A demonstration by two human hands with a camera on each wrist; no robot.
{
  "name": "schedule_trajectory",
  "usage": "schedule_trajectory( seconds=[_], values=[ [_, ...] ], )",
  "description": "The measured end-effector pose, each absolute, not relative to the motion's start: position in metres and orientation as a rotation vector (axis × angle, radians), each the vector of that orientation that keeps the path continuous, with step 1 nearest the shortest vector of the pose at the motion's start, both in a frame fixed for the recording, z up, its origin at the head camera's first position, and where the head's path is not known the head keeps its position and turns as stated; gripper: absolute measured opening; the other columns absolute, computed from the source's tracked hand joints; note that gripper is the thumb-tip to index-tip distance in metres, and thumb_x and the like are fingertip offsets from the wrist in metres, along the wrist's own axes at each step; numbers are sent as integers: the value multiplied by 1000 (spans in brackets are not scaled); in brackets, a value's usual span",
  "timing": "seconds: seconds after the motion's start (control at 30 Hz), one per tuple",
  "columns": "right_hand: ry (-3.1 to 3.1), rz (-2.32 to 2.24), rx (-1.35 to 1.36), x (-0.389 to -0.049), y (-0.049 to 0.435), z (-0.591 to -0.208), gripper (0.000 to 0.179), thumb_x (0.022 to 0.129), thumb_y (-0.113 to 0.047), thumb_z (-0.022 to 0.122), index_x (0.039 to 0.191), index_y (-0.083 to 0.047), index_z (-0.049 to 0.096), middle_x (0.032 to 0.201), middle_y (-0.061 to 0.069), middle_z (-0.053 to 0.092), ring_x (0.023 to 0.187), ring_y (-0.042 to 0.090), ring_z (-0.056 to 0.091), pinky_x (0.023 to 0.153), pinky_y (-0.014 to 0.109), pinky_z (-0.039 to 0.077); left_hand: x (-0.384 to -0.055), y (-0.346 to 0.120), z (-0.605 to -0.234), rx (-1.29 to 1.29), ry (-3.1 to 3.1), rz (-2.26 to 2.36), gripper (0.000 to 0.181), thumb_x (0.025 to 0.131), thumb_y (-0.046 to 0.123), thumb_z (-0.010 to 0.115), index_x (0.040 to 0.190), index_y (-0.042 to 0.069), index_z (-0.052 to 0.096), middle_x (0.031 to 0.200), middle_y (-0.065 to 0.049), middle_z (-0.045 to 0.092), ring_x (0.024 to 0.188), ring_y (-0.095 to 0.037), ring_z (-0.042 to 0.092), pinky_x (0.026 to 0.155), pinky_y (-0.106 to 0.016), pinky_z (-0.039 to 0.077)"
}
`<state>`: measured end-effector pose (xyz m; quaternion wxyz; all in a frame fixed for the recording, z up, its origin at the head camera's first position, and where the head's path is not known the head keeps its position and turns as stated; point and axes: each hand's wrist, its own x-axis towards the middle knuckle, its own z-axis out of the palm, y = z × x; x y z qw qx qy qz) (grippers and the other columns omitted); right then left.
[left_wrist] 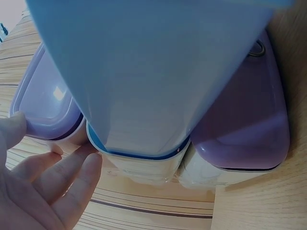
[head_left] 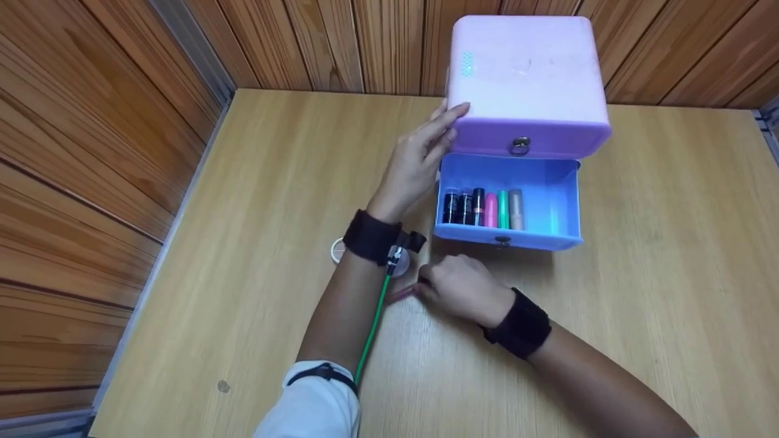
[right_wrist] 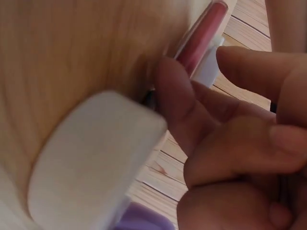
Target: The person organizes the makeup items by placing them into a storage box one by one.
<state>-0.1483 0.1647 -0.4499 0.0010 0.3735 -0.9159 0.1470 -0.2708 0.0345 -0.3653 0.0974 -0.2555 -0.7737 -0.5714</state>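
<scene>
- The right hand (head_left: 465, 289) has its fingers curled, pinching the red tube (right_wrist: 205, 37) by one end.
- The red tube sits out from the front left corner of the blue drawer (head_left: 563, 240), beside the left forearm (head_left: 338, 316); whether it touches the tabletop (head_left: 669, 274) I cannot tell.
- It looks light, stiff and smooth, so probably slippery and apt to roll; a hold round mid-barrel should be steadier than one at the end.
- The left hand (head_left: 414, 161) has its fingers extended, touching the left front corner of the pink-topped cabinet (head_left: 529, 73).
- Under the left wrist lie a clear disc (head_left: 400, 263) and a white ring (head_left: 335, 250).
- Six tubes (head_left: 490, 210) stand along the pulled-out drawer's front wall, from its left corner past the middle.
- The cabinet stands at the tabletop's far edge, right of centre.
</scene>
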Motion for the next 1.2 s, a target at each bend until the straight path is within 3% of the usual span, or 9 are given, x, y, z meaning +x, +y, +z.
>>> schedule_trajectory(
  seconds=[0.2,0.37,0.47,0.53,0.67,0.73,0.97,1.2],
  values=[
    [-2919,382,1126,-130,160,-451,30,93,-39,64,70,-19,66,53,-8,49,48,14,51,42,35,38,-270,37,-367,-739,-2288,-1709,40,101,24,48,141,24,53,149,5,39,138,0,24,107,-16,25],
    [-2861,326,1139,-111,156,-455,17,87,-29,71,75,-17,69,58,-3,57,51,14,53,40,32,34,-270,34,-370,-720,-2296,-1747,39,101,22,48,140,23,54,149,5,40,138,1,25,107,-16,26],
    [-2805,350,1155,-101,155,-458,9,85,-20,71,76,-16,68,60,-1,58,52,14,55,37,30,33,-268,29,-367,-699,-2279,-1768,38,102,17,49,139,18,55,147,1,44,138,-1,27,107,-16,27],
    [-2767,361,1152,-97,155,-458,2,86,-17,70,85,-16,70,58,-1,55,50,14,53,36,30,31,-263,23,-361,-687,-2265,-1777,37,102,14,48,138,14,55,145,-2,47,139,-5,28,107,-17,27],
    [-2720,423,1105,-94,155,-458,25,90,-16,66,115,-13,68,57,-2,50,46,11,46,35,28,32,-252,10,-347,-639,-2277,-1788,38,102,12,47,140,11,53,146,-4,45,140,-10,29,107,-18,29],
    [-2698,443,1060,-94,156,-458,35,91,-18,65,126,-13,64,61,-1,55,46,10,45,36,28,34,-252,6,-345,-625,-2294,-1784,38,103,13,47,140,12,53,149,-5,42,140,-10,29,107,-19,30],
    [-2679,540,979,-104,167,-444,48,88,-17,69,134,-12,59,84,5,67,47,9,44,37,25,33,-274,-12,-375,-593,-2296,-1705,39,103,16,48,141,19,53,152,-4,35,139,-6,28,105,-22,33],
    [-2564,609,934,-117,183,-416,62,87,-6,63,146,-8,45,69,-2,49,48,5,34,39,20,29,-276,-25,-381,-575,-2254,-1661,38,102,19,50,138,26,56,151,1,38,137,-2,31,102,-22,37]
  ],
)
